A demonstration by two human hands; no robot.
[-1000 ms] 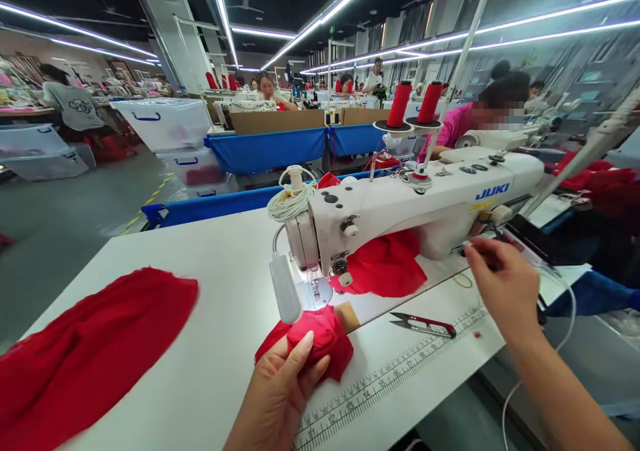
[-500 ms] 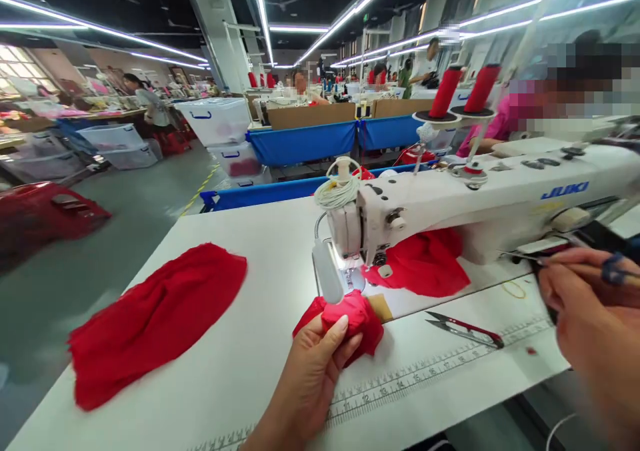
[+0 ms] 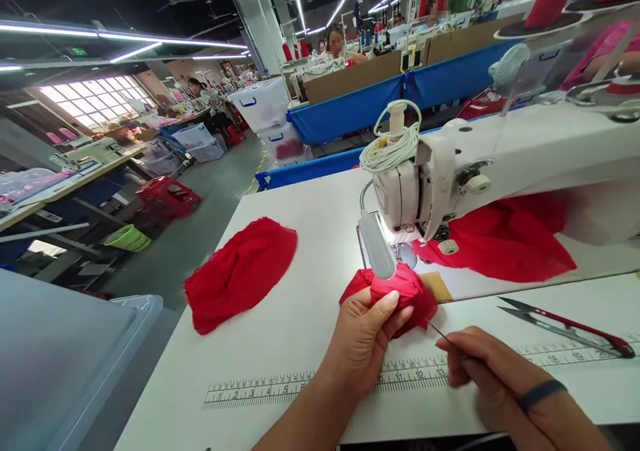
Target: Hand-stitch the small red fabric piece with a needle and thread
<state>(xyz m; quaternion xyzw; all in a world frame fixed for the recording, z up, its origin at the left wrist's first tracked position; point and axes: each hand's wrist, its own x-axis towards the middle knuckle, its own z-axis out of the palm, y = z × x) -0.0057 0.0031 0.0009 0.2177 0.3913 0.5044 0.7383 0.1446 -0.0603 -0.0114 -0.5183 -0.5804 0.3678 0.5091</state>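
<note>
My left hand (image 3: pixel 363 337) grips a small bunched piece of red fabric (image 3: pixel 410 291) on the white sewing table (image 3: pixel 280 364), just in front of the needle area of the white sewing machine (image 3: pixel 500 164). My right hand (image 3: pixel 495 377) is closed on a thin metal pointed tool (image 3: pixel 440 333) whose tip points at the bunched fabric. A larger piece of red cloth (image 3: pixel 500 237) lies under the machine arm.
A flat pile of red fabric (image 3: pixel 240 274) lies on the table's left part. Red-handled thread snips (image 3: pixel 565 324) rest at the right by the printed ruler (image 3: pixel 300 387). A clear plastic bin (image 3: pixel 60 364) stands at the left. Other workers sit at machines beyond.
My right hand came in from the far right with the thin tool and now sits beside my left hand, tip at the bunched fabric. The view swung left and down.
</note>
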